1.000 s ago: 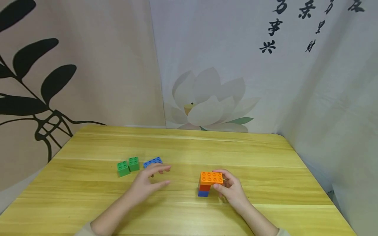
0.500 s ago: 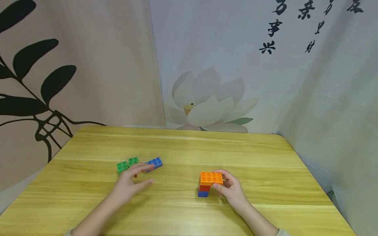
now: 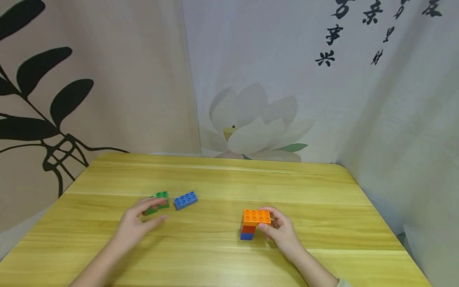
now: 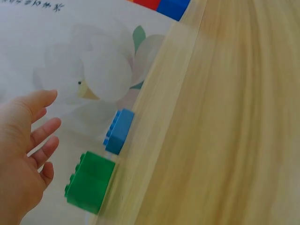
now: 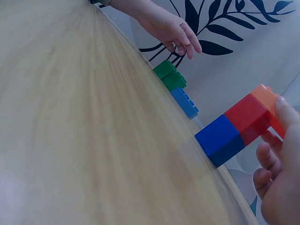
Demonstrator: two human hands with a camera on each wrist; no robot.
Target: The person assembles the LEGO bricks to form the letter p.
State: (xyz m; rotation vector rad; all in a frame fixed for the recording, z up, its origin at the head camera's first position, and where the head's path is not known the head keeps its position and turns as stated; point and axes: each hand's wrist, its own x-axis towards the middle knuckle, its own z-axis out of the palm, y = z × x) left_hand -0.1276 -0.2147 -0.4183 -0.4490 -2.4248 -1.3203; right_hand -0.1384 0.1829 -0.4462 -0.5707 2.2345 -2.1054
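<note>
My right hand (image 3: pixel 281 232) pinches an orange toy brick (image 3: pixel 256 216) by its right end, thumb in front and fingers behind. That brick tops a small stack, over a red brick (image 5: pixel 248 118) and a dark blue brick (image 5: pixel 220 139) that stands on the table. At the left, my left hand (image 3: pixel 130 228) hovers over two green bricks (image 4: pixel 90 183), thumb and fingers spread with nothing between them. In the head view it partly covers the nearer green brick (image 3: pixel 151 211). A gap shows between hand and bricks in the right wrist view.
A lighter blue brick (image 3: pixel 185 200) lies just right of the green ones on the wooden table (image 3: pixel 215 263). Behind the table's far edge hangs a printed curtain (image 3: pixel 258 79), with more cloth along the right side.
My left hand has moved left, from in front of the lighter blue brick to over the green bricks. The right hand and the stack have stayed in place.
</note>
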